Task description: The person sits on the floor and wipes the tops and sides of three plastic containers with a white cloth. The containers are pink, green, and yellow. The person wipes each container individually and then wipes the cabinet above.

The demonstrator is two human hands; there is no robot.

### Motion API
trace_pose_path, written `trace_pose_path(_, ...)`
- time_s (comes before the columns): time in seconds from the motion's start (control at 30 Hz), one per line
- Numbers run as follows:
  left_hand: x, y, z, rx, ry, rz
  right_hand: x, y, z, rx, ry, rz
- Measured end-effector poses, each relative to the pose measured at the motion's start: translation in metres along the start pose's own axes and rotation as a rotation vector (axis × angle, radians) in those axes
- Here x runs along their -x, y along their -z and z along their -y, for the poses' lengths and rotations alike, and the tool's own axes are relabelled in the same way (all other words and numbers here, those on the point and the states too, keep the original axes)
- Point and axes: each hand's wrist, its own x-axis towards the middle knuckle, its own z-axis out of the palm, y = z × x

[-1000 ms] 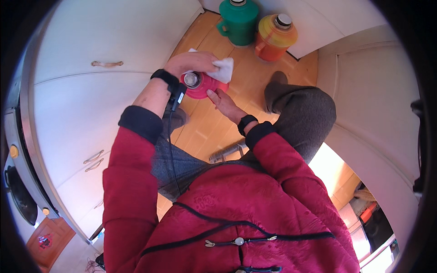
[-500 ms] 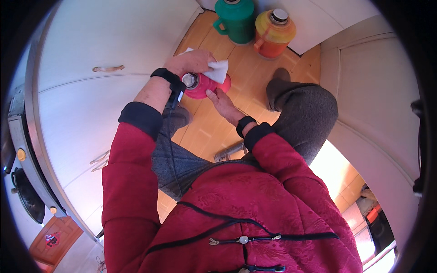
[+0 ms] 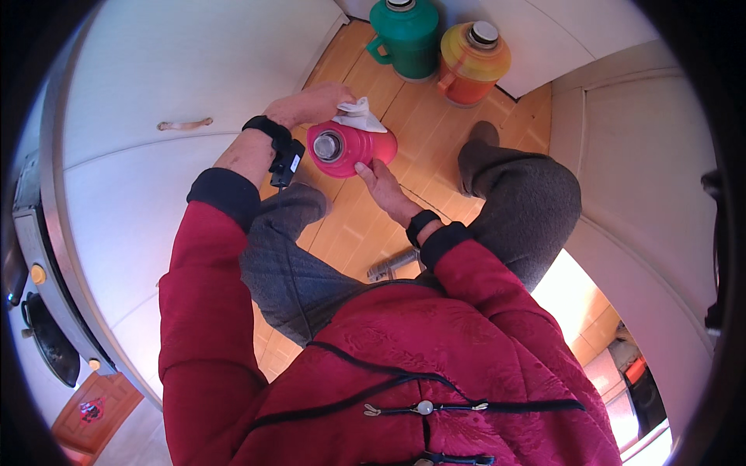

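A pink thermos flask (image 3: 366,147) is in front of me above the floor, tilted so its silvery top faces up toward me. My right hand (image 3: 386,191) grips its near side, with the thumb showing on the pink body. On the far side, my left hand (image 3: 317,104) is closed on a white cloth (image 3: 364,119), which lies against the flask's side. Part of the left fingers is hidden behind the hand and the cloth. Both wrists wear black bands, and a small black device sits on the left one.
A green thermos flask (image 3: 406,43) and a yellow-orange thermos flask (image 3: 474,68) stand on the wooden floor (image 3: 350,66) ahead. White cabinets (image 3: 202,54) with handles rise on the left, beside a stove edge. A pale panel (image 3: 645,147) stands at right. My legs flank the pink flask.
My left hand has shifted left with the cloth, uncovering more of the flask's top. The pink flask has turned slightly; the right hand keeps its grip.
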Motion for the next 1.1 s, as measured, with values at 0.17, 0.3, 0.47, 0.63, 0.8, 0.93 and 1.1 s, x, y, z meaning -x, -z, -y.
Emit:
trace_pose_path(0.17, 0.029, -0.012, 0.04, 0.058, 0.022, -0.015, -0.001, 0.001, -0.003, 0.046, 0.006, -0.006)
trace_pose_path(0.3, 0.064, -0.045, 0.033, 0.609, 0.3, -0.259, -0.001, -0.001, -0.006, 0.076, 0.009, -0.009)
trace_pose_path(0.47, 0.079, -0.086, -0.01, 1.124, 0.556, -0.693, 0.0, -0.001, -0.005, 0.036, 0.07, -0.039)
trace_pose_path(0.63, 0.084, -0.113, -0.03, 1.28, 0.7, -0.945, -0.008, 0.002, -0.011, 0.088, 0.03, -0.014)
trace_pose_path(0.8, 0.087, -0.146, -0.063, 1.481, 0.823, -1.184, -0.011, -0.001, -0.016, 0.099, 0.09, -0.043)
trace_pose_path(0.93, 0.07, -0.156, -0.102, 1.529, 0.955, -1.356, -0.01, 0.002, -0.017, 0.149, 0.07, -0.025)
trace_pose_path(1.1, 0.07, -0.155, -0.146, 1.847, 0.927, -1.138, -0.021, 0.006, -0.022, 0.194, 0.051, 0.026)
